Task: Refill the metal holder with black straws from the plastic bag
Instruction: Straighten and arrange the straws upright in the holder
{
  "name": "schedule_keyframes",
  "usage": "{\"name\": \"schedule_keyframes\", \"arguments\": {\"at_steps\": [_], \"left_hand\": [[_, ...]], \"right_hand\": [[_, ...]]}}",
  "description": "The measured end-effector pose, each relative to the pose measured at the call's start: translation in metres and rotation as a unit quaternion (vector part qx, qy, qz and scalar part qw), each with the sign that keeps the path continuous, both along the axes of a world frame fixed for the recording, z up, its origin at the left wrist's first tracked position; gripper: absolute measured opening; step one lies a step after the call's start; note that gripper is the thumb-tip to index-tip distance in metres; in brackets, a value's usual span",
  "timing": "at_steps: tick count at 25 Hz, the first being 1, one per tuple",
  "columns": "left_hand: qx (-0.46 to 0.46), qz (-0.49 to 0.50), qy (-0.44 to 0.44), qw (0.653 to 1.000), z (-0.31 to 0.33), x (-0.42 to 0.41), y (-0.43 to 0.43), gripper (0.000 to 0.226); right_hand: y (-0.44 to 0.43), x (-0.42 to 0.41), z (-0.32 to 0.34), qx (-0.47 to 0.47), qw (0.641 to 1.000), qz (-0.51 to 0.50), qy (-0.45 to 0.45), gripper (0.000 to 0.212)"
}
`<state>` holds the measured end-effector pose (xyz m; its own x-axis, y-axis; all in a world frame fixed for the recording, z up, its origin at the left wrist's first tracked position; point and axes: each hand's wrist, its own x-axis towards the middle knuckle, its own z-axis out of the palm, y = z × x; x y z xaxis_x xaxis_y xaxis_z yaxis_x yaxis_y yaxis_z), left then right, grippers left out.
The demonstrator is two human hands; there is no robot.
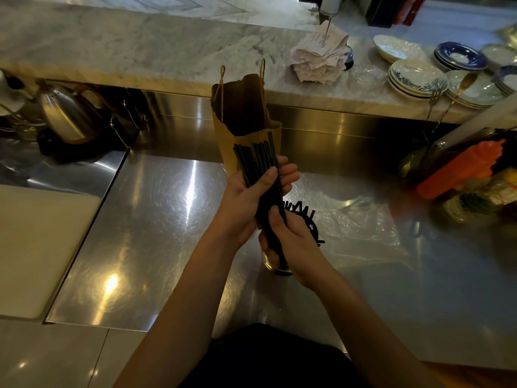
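A bundle of black straws [256, 161] stands upright over the steel counter, its tops fanned out. My left hand [246, 197] grips the bundle's upper half, thumb across the front. My right hand [291, 242] grips the lower half just below. Under my right hand sits the metal holder [275, 266], mostly hidden, with more black straws [306, 217] sticking out of it behind my fingers. The clear plastic bag [361, 233] lies flat and crumpled on the counter to the right.
A brown paper bag [246, 121] stands open behind the straws. A metal kettle [64, 116] sits far left, a white board [33, 247] near left. Receipts on a spike [321, 57], stacked plates [416, 77] and an orange squeeze bottle [461, 169] are at right.
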<state>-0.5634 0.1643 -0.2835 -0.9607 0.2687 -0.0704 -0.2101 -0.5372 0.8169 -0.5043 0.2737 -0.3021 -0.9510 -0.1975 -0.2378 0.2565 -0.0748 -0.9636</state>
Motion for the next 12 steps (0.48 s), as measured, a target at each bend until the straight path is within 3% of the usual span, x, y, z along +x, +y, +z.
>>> {"name": "schedule_keyframes", "arguments": {"at_steps": [5,12], "left_hand": [[-0.031,0.047,0.004,0.998,0.0021,0.0009,-0.0020,0.032],[-0.022,0.034,0.002,0.999,0.0062,0.0052,-0.0014,0.033]], "right_hand": [[-0.0046,0.0005,-0.0036,-0.019,0.999,-0.037,0.014,0.037],[-0.0049,0.0034,-0.0072,-0.022,0.999,-0.040,0.030,0.037]]}}
